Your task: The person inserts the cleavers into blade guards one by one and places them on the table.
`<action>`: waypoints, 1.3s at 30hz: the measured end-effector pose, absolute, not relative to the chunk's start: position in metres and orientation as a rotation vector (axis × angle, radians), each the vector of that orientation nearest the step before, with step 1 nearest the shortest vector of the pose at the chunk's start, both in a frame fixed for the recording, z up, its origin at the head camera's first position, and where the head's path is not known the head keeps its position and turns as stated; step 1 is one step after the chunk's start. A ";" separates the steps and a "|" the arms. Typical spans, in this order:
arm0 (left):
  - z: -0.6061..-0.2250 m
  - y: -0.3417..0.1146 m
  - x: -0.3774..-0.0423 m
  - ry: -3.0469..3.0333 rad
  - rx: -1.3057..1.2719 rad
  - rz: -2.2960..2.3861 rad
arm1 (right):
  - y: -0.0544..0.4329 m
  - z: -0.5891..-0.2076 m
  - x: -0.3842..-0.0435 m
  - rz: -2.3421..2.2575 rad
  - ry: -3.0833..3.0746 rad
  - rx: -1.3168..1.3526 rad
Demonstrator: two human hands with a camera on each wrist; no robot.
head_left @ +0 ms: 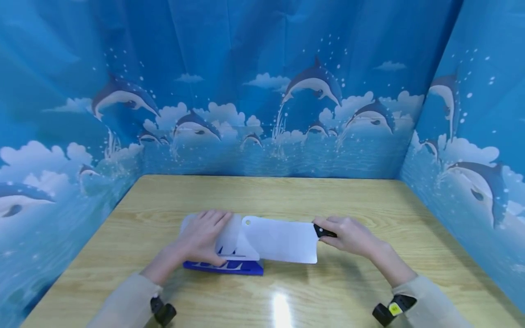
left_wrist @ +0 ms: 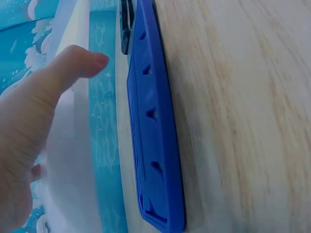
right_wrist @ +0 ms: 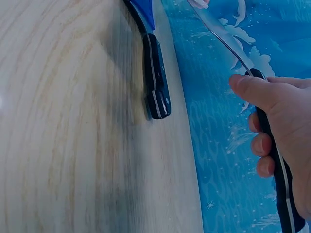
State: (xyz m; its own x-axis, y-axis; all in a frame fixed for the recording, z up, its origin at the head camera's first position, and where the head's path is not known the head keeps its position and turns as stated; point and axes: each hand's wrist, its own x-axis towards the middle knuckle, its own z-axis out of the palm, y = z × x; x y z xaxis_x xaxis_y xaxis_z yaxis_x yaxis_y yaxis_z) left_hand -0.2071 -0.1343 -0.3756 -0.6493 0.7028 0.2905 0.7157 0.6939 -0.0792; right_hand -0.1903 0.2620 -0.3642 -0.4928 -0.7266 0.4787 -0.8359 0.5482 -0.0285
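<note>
My right hand grips the black handle of a cleaver, thumb along its top in the right wrist view. The broad cleaver blade, with a round hole in its far left corner, points left. My left hand spans a whitish translucent sheet that overlaps the blade's left end, thumb at its near edge. Below it lies a blue plastic holder with white lettering and triangular hollows. A second black knife handle extends from beside the holder, hidden in the head view.
Everything is over a light wood-grain table. Blue curtains printed with dolphins stand along its back and both sides. A small black camera sits on the left wrist, another camera on the right.
</note>
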 end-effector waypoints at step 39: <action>-0.393 -0.129 -0.178 -2.400 -1.302 0.038 | 0.259 -0.376 -0.171 0.266 -2.331 1.418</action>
